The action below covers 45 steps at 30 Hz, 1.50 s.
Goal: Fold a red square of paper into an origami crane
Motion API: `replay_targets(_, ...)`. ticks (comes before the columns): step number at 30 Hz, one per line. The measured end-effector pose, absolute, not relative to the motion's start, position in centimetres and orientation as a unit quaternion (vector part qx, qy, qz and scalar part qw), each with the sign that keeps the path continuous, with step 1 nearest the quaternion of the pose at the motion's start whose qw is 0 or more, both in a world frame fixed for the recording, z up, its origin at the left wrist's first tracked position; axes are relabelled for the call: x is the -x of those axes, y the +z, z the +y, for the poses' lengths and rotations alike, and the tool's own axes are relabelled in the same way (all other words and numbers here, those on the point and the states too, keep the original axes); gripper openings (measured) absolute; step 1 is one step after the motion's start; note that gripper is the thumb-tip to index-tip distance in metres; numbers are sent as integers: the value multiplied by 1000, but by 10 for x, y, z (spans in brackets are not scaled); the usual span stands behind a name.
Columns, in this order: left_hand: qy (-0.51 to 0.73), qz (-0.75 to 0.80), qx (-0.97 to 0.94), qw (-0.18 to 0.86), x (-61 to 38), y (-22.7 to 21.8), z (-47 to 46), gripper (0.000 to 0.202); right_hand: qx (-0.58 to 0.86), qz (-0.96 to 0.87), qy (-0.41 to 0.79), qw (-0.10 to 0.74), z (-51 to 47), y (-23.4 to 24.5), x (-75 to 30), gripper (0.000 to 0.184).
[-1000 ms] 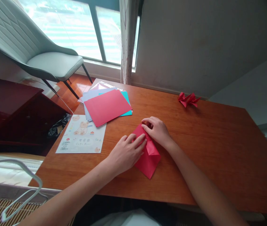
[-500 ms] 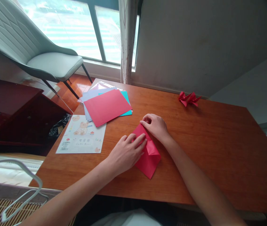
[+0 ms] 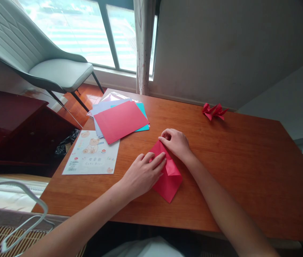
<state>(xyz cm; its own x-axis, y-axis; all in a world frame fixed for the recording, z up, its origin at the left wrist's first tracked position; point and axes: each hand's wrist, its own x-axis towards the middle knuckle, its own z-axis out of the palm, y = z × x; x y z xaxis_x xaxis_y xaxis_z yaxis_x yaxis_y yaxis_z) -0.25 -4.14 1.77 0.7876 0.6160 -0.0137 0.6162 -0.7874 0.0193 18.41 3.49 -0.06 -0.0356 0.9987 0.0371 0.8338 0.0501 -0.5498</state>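
A partly folded sheet of red origami paper [image 3: 169, 187] lies on the table in front of me, with a raised flap on its right side. My left hand [image 3: 146, 171] rests across its left part, fingers apart and pressing down on the surface. At the far corner of the sheet, my right hand [image 3: 176, 142] has thumb and fingers closed in a pinch on the paper. The left fingers hide part of the creases.
Red, teal and pale sheets [image 3: 122, 121] are stacked at the back left. A white pad with a bear print [image 3: 91, 157] lies nearer. Folded red paper figures [image 3: 214, 111] stand at the back right of the wooden table [image 3: 247, 171]. A chair [image 3: 60, 73] stands beyond.
The hands and the red paper stay almost as they were. The whole view has shifted very slightly.
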Motion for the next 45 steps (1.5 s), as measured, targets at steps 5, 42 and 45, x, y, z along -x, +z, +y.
replay_targets(5,-7,328,-945,10,1,20,-42,44,658,-696,195,210,35,0,-184,15)
replay_targets(42,-2,334,-942,29,2,20,-42,46,542,-773,239,225,-5,-1,-223,8)
replay_targets(45,1,337,-941,30,2,19,-42,45,528,-780,254,219,-7,1,-228,10)
